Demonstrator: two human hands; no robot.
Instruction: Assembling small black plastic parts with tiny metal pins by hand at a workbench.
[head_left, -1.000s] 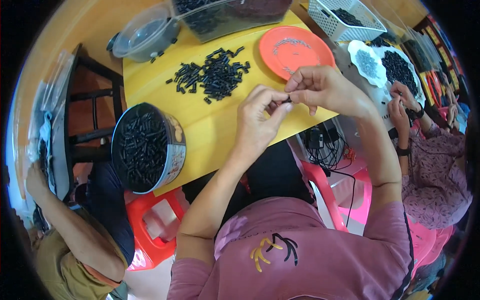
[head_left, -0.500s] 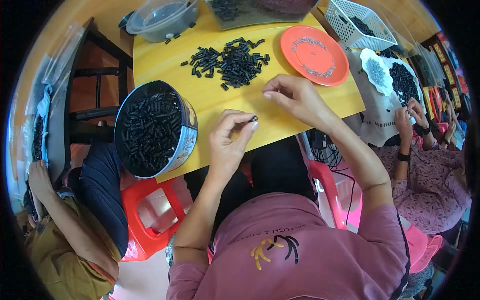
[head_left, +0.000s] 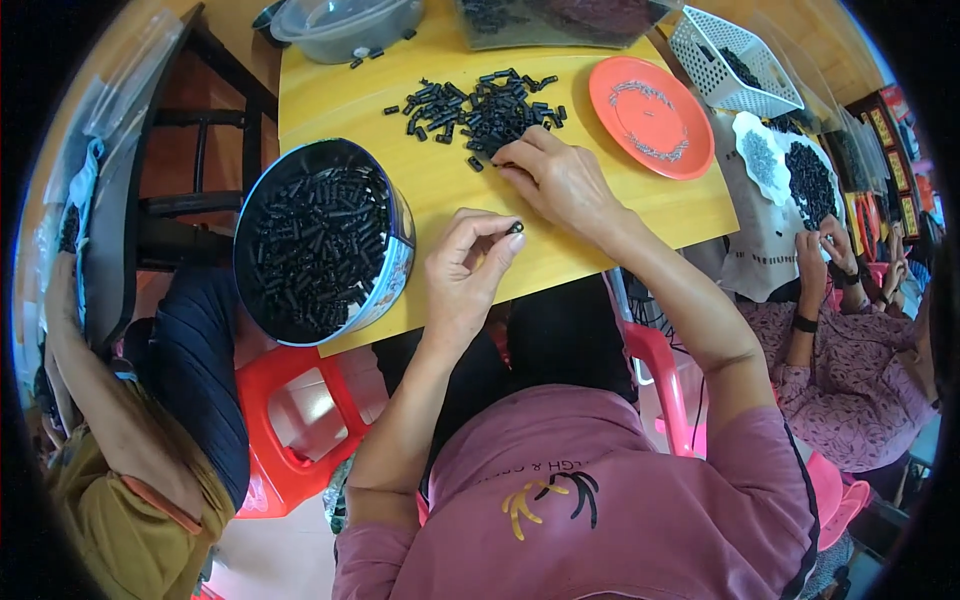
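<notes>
Between thumb and fingertips my left hand (head_left: 460, 275) pinches a small black tubular part (head_left: 516, 228) above the table's front edge; its round end shows. My right hand (head_left: 565, 180) is lowered at the near side of a loose pile of black tubular parts (head_left: 490, 110). Its fingers are closed together at the pile's edge, and whatever they hold is hidden. To the left stands a round bucket (head_left: 402, 250) filled with the same sort of black parts. A red plate (head_left: 701, 125) bearing small metal pins lies beyond my right hand.
Clear plastic tubs (head_left: 350, 40) stand along the far side of the yellow table (head_left: 340, 105). A white perforated basket (head_left: 710, 80) is at the back right. Co-workers sit on both sides; one person's hands (head_left: 825, 248) work near a white scalloped dish (head_left: 752, 175). A red stool (head_left: 265, 430) stands lower left.
My right hand has moved forward and left from over the table to the pile's near edge. My left hand still pinches the black part. The view has shifted slightly.
</notes>
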